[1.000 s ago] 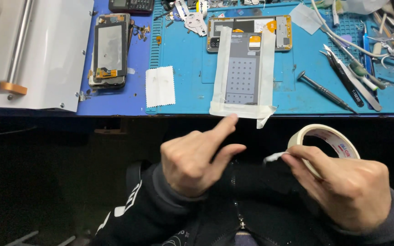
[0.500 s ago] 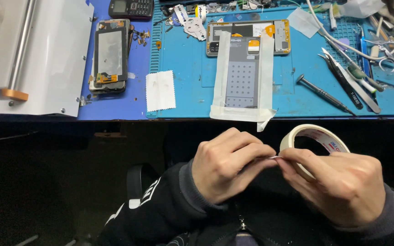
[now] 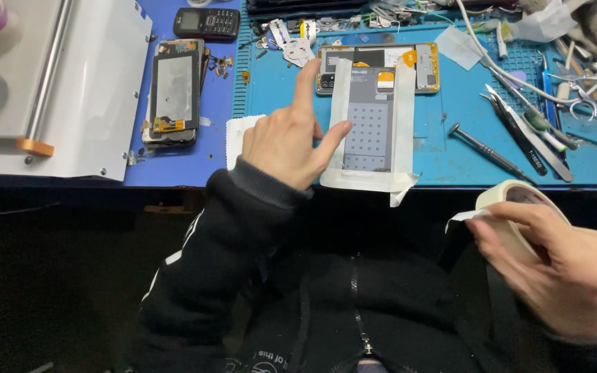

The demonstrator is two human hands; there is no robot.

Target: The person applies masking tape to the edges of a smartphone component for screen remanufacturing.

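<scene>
An opened phone lies on the blue work mat, framed with strips of cream masking tape along both sides and its near end. My left hand rests at the phone's left tape strip, index finger stretched up and thumb touching the tape. My right hand is low at the right, off the table, gripping a roll of masking tape with a loose end sticking out to the left.
A second phone with bare screen frame lies left of the mat, beside small screws. A white machine fills the far left. Tweezers, a screwdriver and cables crowd the right. A small black phone sits at the back.
My left hand left the tape roll's loose end and reached forward onto the taped phone. The right hand with the roll shifted right and slightly down.
</scene>
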